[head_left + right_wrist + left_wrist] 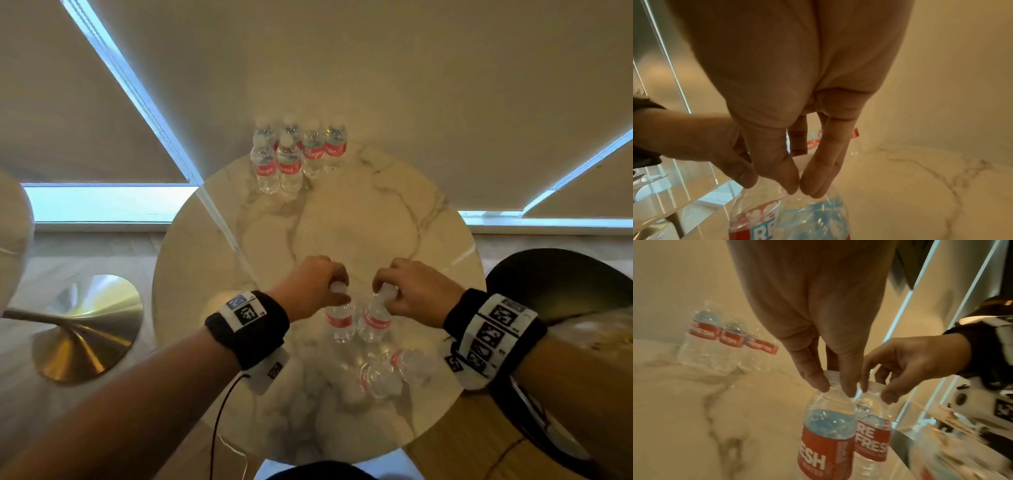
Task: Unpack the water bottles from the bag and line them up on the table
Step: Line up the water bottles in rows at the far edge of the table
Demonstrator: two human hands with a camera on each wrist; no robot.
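up close, both hands [310, 281] [416, 286] each pinching a capped bottle [828, 426] [872, 431], red labels partly legible: "fresh".

This is looking like a lounge or sitting corner of a home or office, not a workshop or kitchen. A round marble-patterned surface [394, 219] is standing close to tall windows, where beige roller blinds [376, 85] are hanging nearly to the sill and letting only strips of daylight [102, 202] through. A brushed gold pedestal base [85, 329] is gleaming on the pale wood-look floor [85, 253] at the left, and a dark rounded chair [561, 284] is sitting at the right.
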